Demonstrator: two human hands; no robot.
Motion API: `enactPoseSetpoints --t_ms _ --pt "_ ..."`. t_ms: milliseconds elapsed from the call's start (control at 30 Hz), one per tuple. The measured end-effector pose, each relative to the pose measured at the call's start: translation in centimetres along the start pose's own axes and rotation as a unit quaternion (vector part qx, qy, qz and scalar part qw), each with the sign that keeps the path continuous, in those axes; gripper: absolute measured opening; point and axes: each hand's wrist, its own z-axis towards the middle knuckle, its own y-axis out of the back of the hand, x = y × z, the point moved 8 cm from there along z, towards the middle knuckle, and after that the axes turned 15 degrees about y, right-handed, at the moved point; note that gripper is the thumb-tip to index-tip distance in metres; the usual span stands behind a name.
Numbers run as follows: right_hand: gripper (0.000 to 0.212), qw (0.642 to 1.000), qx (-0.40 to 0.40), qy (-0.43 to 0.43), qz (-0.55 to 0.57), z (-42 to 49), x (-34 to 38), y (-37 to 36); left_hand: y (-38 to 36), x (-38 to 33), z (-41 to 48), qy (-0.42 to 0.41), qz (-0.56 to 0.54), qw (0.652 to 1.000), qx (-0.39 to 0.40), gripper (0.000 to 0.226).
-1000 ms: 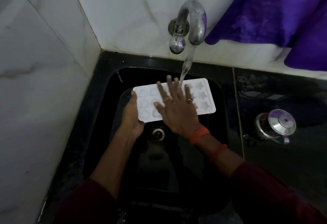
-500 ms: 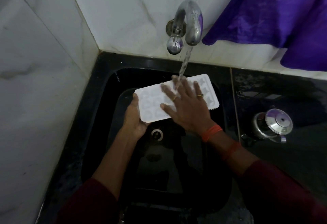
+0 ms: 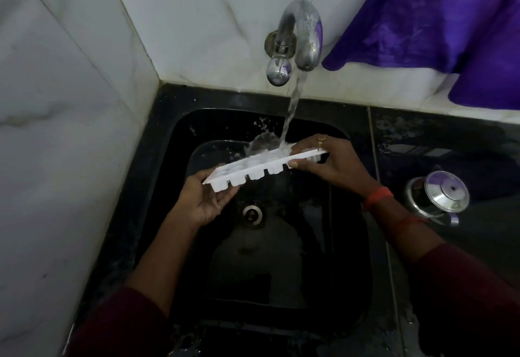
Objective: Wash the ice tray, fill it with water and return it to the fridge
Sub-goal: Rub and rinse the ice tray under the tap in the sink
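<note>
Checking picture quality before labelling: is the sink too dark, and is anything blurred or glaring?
Head view: the sink is nearly black, its detail lost; the white ice tray stands out; the falling water and its splash are smeared; the tap reflects the purple cloth.

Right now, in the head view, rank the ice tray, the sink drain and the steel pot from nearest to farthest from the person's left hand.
1. ice tray: gripped at its left end by the left hand.
2. sink drain: just right of the hand, lower down.
3. steel pot: far right, on the counter.
</note>
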Motion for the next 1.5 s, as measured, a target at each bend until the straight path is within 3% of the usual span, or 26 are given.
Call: enactPoseSetpoints --t_ms 200,300,467,600,667,800,967,1167,1300,1500 --pt "0.022 0.989 -0.028 -0.145 0.022 -0.8 -4.5 -0.4 1.1 0.5 0.7 0.01 0.195 0.978 -0.08 0.06" --pt "0.025 0.978 -0.052 -0.201 0.02 -1.2 -6.4 -0.2 0.8 0.5 0.8 -0.021 0.242 0.963 -0.121 0.057" --pt "0.034 0.957 -0.079 -0.278 0.029 -1.7 -8.8 -1.2 -0.7 -0.2 1.4 -0.092 0.183 0.974 -0.101 0.036" --pt "0.035 0.942 -0.071 -0.327 -0.014 -2.4 -9.8 -1.7 -2.4 0.0 1.9 -0.117 0.146 0.981 -0.043 0.062" --pt "0.039 0.937 -0.055 -0.336 -0.074 -2.8 -9.9 -2.1 -2.5 0.2 1.9 -0.11 0.126 0.984 -0.052 0.071" --pt "0.046 0.926 -0.053 -0.317 -0.198 -3.2 -8.4 -3.3 -2.4 0.3 1.9 -0.142 0.118 0.978 -0.098 0.066" --pt "0.068 0.913 0.002 -0.214 -0.348 -2.7 -5.4 -6.6 -2.1 0.6 2.2 -0.153 0.11 0.97 -0.153 0.069" --pt "0.07 0.926 0.071 -0.108 -0.356 -0.5 -0.8 -12.6 -3.0 1.9 2.8 -0.139 0.113 0.973 -0.144 0.056" --pt "0.056 0.928 0.103 -0.06 -0.354 0.3 1.5 -15.2 -3.2 2.6 2.9 -0.131 0.092 0.982 -0.098 0.053" --pt "0.061 0.928 0.141 -0.05 -0.342 -1.1 -0.6 -13.3 -0.9 1.1 2.2 -0.174 0.109 0.965 -0.166 0.047"
